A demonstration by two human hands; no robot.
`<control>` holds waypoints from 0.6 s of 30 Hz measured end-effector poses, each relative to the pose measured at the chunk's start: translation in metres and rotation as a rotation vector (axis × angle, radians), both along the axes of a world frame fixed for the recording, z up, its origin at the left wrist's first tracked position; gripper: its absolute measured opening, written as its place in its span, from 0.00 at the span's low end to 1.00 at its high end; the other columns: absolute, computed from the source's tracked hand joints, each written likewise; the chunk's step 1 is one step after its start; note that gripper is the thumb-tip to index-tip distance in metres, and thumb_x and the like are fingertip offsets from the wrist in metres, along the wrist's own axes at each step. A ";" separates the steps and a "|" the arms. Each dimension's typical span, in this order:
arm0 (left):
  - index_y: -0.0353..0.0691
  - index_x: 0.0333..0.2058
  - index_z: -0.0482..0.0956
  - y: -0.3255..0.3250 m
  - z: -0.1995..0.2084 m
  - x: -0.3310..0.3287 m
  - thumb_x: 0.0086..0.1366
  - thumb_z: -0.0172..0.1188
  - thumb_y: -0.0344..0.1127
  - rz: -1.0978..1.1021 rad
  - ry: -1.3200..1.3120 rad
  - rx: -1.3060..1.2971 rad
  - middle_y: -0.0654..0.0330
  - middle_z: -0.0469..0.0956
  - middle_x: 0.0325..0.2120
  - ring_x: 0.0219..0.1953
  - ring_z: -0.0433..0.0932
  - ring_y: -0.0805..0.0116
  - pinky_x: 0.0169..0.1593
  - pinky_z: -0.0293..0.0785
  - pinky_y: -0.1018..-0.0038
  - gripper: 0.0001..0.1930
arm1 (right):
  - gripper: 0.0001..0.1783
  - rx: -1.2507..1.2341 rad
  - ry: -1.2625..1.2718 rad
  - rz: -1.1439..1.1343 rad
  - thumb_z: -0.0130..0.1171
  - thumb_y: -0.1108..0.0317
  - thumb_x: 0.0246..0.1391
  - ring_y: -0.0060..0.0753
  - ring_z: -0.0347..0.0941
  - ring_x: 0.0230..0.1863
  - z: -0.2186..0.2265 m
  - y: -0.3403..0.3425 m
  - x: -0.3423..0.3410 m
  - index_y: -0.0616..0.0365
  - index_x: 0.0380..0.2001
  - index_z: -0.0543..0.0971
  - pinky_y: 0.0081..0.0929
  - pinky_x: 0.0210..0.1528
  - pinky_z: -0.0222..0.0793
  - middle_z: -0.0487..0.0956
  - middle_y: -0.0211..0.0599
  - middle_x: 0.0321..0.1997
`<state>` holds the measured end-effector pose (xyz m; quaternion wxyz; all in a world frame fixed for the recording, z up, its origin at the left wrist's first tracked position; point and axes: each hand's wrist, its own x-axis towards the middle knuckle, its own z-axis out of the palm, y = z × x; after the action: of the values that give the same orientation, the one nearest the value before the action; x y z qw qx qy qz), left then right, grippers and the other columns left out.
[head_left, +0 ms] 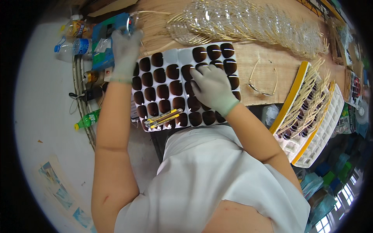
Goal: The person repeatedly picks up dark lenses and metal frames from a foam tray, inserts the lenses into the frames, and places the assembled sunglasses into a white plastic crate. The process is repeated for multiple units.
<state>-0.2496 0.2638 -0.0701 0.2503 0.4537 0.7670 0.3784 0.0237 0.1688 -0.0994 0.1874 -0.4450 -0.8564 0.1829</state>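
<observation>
My left hand (127,56), in a pale glove, reaches up to a blue box-like device (101,60). Its fingertips are smeared at the device's upper end, so their grip does not show. Close to them is a clear piece with a thin straw-coloured arm (153,12), which looks like part of a glasses frame. My right hand (211,88), gloved too, rests over a white tray (171,57) of dark brown lenses (159,75). Its fingers are bent and apart, with the tips at the lenses in the middle rows. Yellow-handled tweezers (163,119) lie across the tray's near edge.
Clear glasses frames (248,21) are heaped along the back of the wooden table. One pair of glasses (262,89) lies alone, right of the tray. Further right, yellow-edged trays (289,101) hold glasses with lenses. Bottles (74,46) and cables stand at the left.
</observation>
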 end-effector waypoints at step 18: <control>0.33 0.50 0.73 -0.293 0.043 -0.024 0.73 0.52 0.29 -0.554 -0.880 -0.089 0.58 0.82 0.41 0.44 0.80 0.75 0.50 0.78 0.75 0.10 | 0.13 -0.535 0.606 -0.269 0.65 0.75 0.55 0.32 0.77 0.36 0.085 -0.111 -0.041 0.64 0.42 0.75 0.29 0.39 0.74 0.79 0.40 0.34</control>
<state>-0.2740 -0.0289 -0.0273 0.6589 0.4266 0.4557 0.4198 -0.0174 0.0580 -0.0143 0.3306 -0.5118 -0.6192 0.4953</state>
